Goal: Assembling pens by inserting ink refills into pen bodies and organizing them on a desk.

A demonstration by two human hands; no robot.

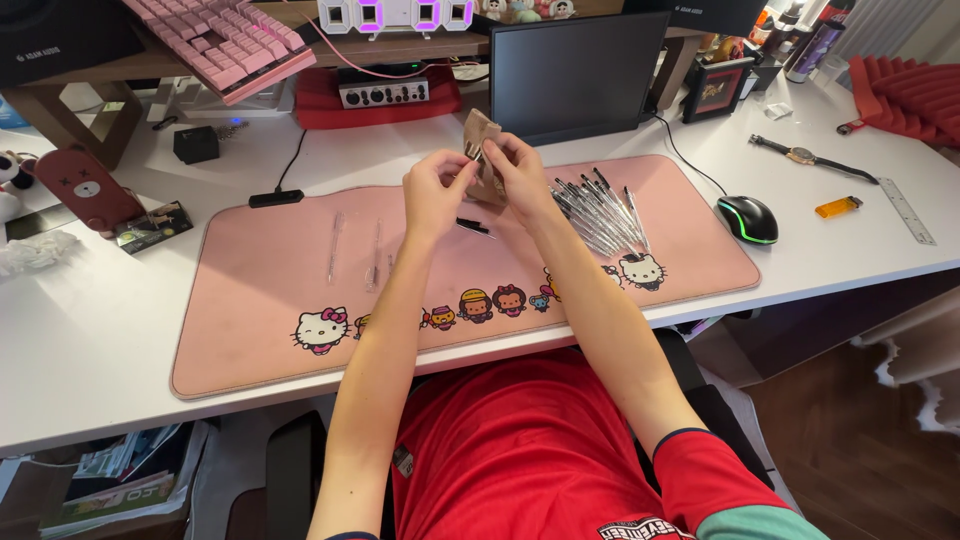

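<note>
Both my hands are raised over the pink desk mat (260, 330), holding a small brown paper bag (482, 132) between them. My left hand (436, 190) pinches the bag's left side and my right hand (517, 172) grips its right side near the top. A pile of several clear ballpoint pens (600, 212) lies on the mat just right of my right wrist. A black pen part (474, 227) lies under my hands. Clear pen tubes (336, 246) lie on the mat to the left.
A dark monitor (578, 70) stands behind the bag. A black mouse (747, 218), an orange lighter (838, 207), a ruler (908, 211) and a wristwatch (808, 157) lie at the right. A pink keyboard (225, 40) sits on a shelf at the back left.
</note>
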